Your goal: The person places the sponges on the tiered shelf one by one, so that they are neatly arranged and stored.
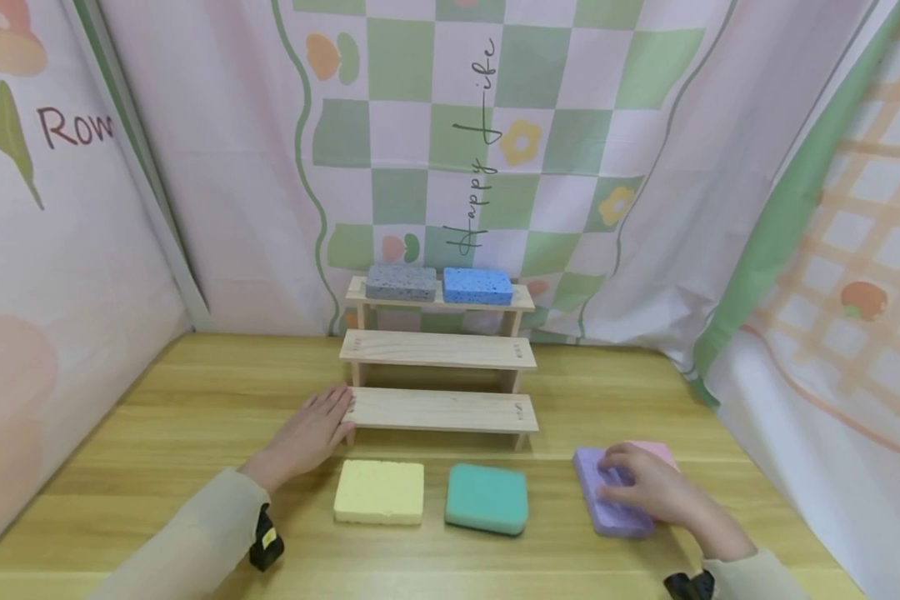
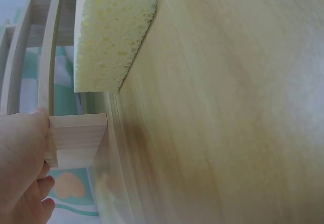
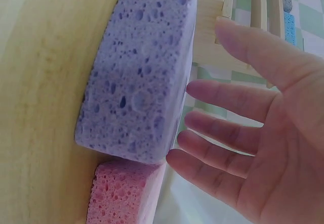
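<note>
My left hand (image 1: 307, 437) grips the left end of the bottom step of a three-tier wooden shelf (image 1: 435, 408), its thumb by the front edge. On the right, a purple sponge (image 1: 588, 475) lies flat on the table, overlapping a pink sponge (image 1: 656, 451) in the head view. My right hand (image 1: 648, 483) is over the purple sponge; in the right wrist view its fingers (image 3: 223, 133) are spread, fingertips close to the sponge's upper face. A yellow sponge (image 1: 379, 492) and a teal sponge (image 1: 487, 497) lie in front of the shelf.
A grey sponge (image 1: 401, 283) and a blue sponge (image 1: 477, 286) sit side by side on the top tier. Behind the wooden table (image 1: 217, 400) hangs a green checked curtain (image 1: 465, 150), with more cloth at both sides.
</note>
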Available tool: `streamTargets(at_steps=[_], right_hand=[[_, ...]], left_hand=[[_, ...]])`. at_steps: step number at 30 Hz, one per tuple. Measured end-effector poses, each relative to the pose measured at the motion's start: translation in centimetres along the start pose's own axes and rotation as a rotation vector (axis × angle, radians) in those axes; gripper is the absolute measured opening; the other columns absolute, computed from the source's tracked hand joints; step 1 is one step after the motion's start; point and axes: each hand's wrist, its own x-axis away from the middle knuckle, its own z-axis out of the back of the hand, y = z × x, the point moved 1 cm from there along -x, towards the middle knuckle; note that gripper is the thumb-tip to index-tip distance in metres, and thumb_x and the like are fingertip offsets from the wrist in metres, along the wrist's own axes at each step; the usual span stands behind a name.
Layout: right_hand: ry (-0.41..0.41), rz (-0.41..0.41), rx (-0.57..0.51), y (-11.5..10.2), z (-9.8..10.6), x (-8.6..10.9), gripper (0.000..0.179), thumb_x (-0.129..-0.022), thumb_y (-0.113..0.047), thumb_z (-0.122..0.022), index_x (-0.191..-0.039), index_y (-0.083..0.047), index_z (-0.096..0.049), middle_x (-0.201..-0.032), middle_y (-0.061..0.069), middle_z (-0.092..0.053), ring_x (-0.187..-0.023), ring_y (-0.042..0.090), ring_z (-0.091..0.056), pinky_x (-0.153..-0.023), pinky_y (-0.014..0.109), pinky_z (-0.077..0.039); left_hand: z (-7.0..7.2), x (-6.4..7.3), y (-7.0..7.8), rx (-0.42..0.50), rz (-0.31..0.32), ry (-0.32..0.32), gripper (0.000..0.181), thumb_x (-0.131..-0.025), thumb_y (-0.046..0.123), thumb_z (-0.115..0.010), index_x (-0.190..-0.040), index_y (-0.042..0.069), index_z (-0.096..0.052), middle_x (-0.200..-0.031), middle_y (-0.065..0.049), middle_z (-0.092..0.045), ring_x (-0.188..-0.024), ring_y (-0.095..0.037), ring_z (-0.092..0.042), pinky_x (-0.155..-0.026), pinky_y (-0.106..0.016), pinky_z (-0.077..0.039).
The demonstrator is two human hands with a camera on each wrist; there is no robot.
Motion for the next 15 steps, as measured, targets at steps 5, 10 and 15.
streamTargets(at_steps=[5, 10, 15], right_hand=[[-0.010, 0.025, 0.016, -0.21, -0.12, -0.14, 0.046, -0.073, -0.028, -0.076, -0.101, 0.007, -0.065, -0.108, 0.027, -0.056, -0.100, 0.045, -0.053, -0.087, 0.057, -0.041], [-0.026, 0.054, 0.028, -0.62, -0.39, -0.27, 0.054, -0.072, -0.031, -0.077, -0.107, 0.007, -0.063, -0.112, 0.031, -0.053, -0.101, 0.046, -0.052, -0.085, 0.056, -0.042], [-0.064, 0.014, -0.001, -0.98, -0.78, -0.19, 0.070, -0.069, -0.037, -0.078, -0.117, 0.007, -0.056, -0.122, 0.035, -0.045, -0.105, 0.046, -0.048, -0.083, 0.055, -0.044]], left_hand=[[0.03, 0.02, -0.05, -0.001, 0.000, 0.006, 0.054, -0.101, 0.027, -0.037, -0.137, -0.013, -0.030, -0.141, -0.028, -0.028, -0.130, -0.041, -0.026, -0.106, -0.051, -0.021], [-0.05, -0.04, -0.10, -0.004, -0.006, 0.010, 0.054, -0.101, 0.027, -0.037, -0.136, -0.013, -0.031, -0.141, -0.028, -0.029, -0.130, -0.041, -0.026, -0.106, -0.050, -0.021], [-0.12, -0.05, -0.13, -0.006, -0.006, 0.004, 0.054, -0.101, 0.028, -0.037, -0.137, -0.012, -0.031, -0.141, -0.028, -0.029, -0.130, -0.041, -0.026, -0.106, -0.050, -0.021]])
